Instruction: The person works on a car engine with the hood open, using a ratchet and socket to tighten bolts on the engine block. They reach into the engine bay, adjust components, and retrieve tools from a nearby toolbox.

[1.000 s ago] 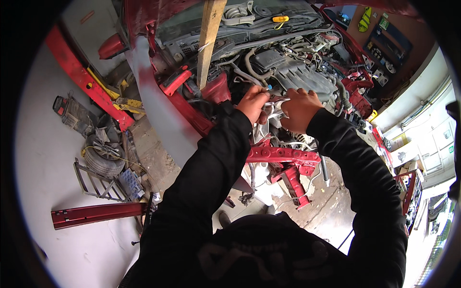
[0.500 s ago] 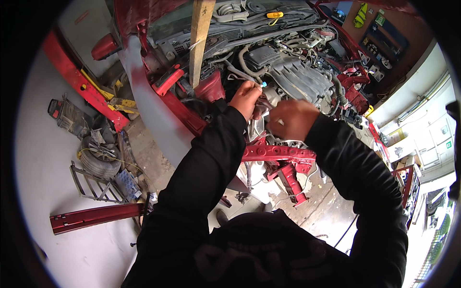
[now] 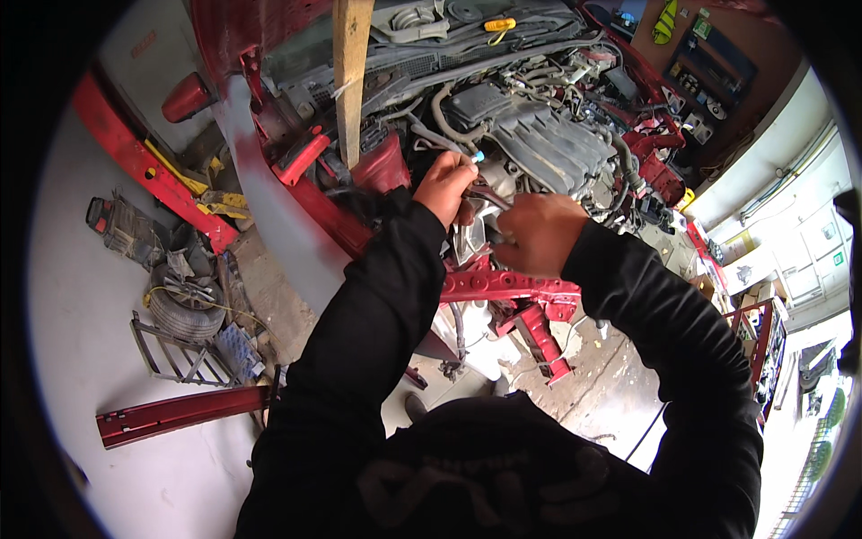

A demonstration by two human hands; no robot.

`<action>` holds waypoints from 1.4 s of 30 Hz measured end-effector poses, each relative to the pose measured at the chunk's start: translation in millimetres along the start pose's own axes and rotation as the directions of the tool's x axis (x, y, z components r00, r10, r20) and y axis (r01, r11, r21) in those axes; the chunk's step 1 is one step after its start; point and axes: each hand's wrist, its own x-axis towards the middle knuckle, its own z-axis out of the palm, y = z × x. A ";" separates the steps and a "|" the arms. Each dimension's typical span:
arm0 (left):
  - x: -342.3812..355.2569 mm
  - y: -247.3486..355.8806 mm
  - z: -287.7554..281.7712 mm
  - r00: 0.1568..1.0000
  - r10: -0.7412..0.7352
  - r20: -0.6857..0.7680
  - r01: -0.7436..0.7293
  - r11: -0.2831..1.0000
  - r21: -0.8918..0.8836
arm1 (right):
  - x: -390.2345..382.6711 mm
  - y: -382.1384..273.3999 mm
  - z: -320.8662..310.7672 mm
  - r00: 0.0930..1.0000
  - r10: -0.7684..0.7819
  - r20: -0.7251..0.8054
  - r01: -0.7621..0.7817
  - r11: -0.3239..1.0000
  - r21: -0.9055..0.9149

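Observation:
Over the front of a red car's engine bay, my left hand (image 3: pixel 444 186) is closed in a pinch on a small part with a light blue end (image 3: pixel 478 156). What else those fingers hold is hidden. Close to its right, my right hand (image 3: pixel 540 232) is wrapped round a slim metal hand tool (image 3: pixel 489 195), whose far end reaches toward the left fingers. My fist covers most of it, so its exact kind does not show. Just beyond both hands lies the engine with its ribbed dark cover (image 3: pixel 558 144). Below them runs the red front crossmember (image 3: pixel 512 286).
A wooden prop (image 3: pixel 351 81) stands upright in the bay, left of the engine. A yellow-handled tool (image 3: pixel 499 25) lies near the windscreen. At left are a grey-primed fender (image 3: pixel 269 198), a wheel (image 3: pixel 186 310), a metal frame (image 3: pixel 180 352) and a red car panel (image 3: pixel 184 413).
The whole scene has shifted slightly left in the picture. My right hand was blurred by motion and now shows more sharply, with the tool visible between the hands. The left hand keeps its pinch.

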 end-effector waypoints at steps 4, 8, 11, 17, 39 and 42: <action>0.5 -0.2 -0.6 1.000 0.012 0.007 -0.012 1.000 -0.012 | -2.0 -6.2 -10.1 0.991 0.134 0.021 -0.134 0.991 -0.009; 2.7 -2.0 -2.6 1.000 0.011 0.017 -0.011 1.000 0.020 | -6.6 -16.8 -9.5 0.999 0.025 -0.043 -0.030 0.993 -0.111; 3.0 -4.0 -3.0 0.998 0.035 0.043 -0.035 0.999 0.017 | -9.7 -30.8 -11.3 0.993 -0.012 0.117 -0.001 0.994 0.113; 4.1 -7.6 -2.1 0.999 0.036 -0.032 -0.036 0.999 -0.019 | 3.1 -10.2 -2.0 0.995 0.104 0.002 -0.103 0.984 -0.146; 9.8 -10.0 -5.0 0.990 0.129 0.064 -0.132 0.990 0.040 | -3.1 -44.3 -7.5 0.952 -0.089 0.293 -0.045 0.906 0.421; 7.0 -11.9 -2.7 0.994 0.053 -0.092 -0.047 0.997 0.064 | 3.3 -10.4 3.7 0.991 -0.024 -0.130 0.016 0.998 -0.058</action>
